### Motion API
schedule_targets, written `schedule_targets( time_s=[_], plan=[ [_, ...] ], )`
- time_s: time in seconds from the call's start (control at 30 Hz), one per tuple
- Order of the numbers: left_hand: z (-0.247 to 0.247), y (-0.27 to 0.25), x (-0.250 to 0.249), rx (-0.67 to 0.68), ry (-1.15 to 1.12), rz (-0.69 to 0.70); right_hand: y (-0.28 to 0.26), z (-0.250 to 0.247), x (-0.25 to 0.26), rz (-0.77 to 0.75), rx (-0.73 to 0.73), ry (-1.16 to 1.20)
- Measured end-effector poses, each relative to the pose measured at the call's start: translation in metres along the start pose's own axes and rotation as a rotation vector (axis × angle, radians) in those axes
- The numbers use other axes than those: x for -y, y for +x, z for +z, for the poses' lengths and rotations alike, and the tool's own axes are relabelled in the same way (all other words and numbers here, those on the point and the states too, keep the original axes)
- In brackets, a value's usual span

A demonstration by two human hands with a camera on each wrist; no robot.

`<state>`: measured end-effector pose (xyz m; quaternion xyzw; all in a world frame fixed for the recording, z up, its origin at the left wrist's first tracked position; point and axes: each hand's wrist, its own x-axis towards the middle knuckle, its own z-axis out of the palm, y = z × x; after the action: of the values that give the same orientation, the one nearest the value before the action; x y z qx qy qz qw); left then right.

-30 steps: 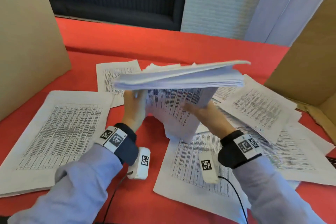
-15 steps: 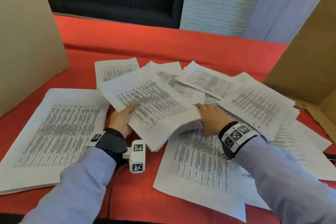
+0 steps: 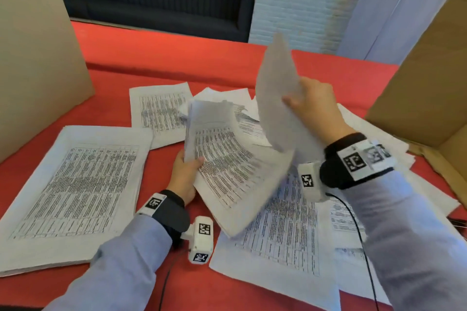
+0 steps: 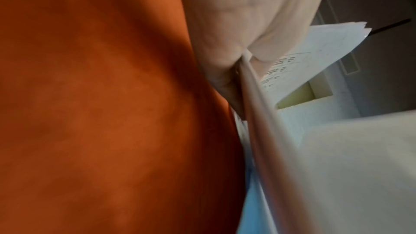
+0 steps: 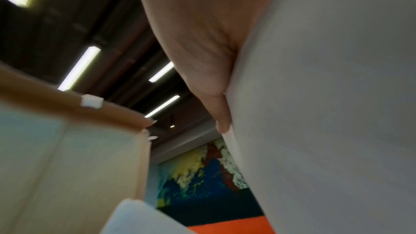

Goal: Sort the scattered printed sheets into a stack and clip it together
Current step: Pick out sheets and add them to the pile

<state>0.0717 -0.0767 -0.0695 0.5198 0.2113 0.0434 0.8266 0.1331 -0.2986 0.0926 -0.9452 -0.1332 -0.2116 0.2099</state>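
My left hand (image 3: 185,171) grips the left edge of a thick bundle of printed sheets (image 3: 227,166), thumb on top, tilted above the red table. In the left wrist view the bundle's edge (image 4: 254,95) runs between thumb and fingers. My right hand (image 3: 312,108) pinches a single sheet (image 3: 275,98), lifted upright with its blank side toward me, above the bundle's right end. The right wrist view shows that sheet (image 5: 326,104) against my fingers (image 5: 216,95). A squared stack (image 3: 73,192) lies flat at the left. Loose sheets (image 3: 285,242) lie scattered underneath and to the right. No clip is visible.
The table has a red cloth (image 3: 164,58). A cardboard panel (image 3: 38,45) stands at the left and an open cardboard box (image 3: 429,88) at the right. A single printed sheet (image 3: 159,108) lies behind the bundle. A dark sofa sits beyond the table.
The bundle came down from held high to low over the table in my left hand. My right hand left the bundle and has lifted a single sheet up on the right.
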Motion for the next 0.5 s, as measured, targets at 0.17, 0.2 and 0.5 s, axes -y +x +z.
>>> schedule_targets(
  time_s=[0.17,0.2,0.5],
  plan=[
    [0.001,-0.005,0.009,0.110,-0.037,-0.009,-0.014,0.052,0.052,-0.163,0.196,-0.136],
    [-0.001,-0.004,0.009,0.105,-0.048,-0.019,-0.018,0.067,0.061,-0.145,0.270,-0.130],
    [-0.008,-0.001,0.008,0.173,0.027,0.057,-0.043,0.126,0.069,0.256,0.942,0.519]
  ],
)
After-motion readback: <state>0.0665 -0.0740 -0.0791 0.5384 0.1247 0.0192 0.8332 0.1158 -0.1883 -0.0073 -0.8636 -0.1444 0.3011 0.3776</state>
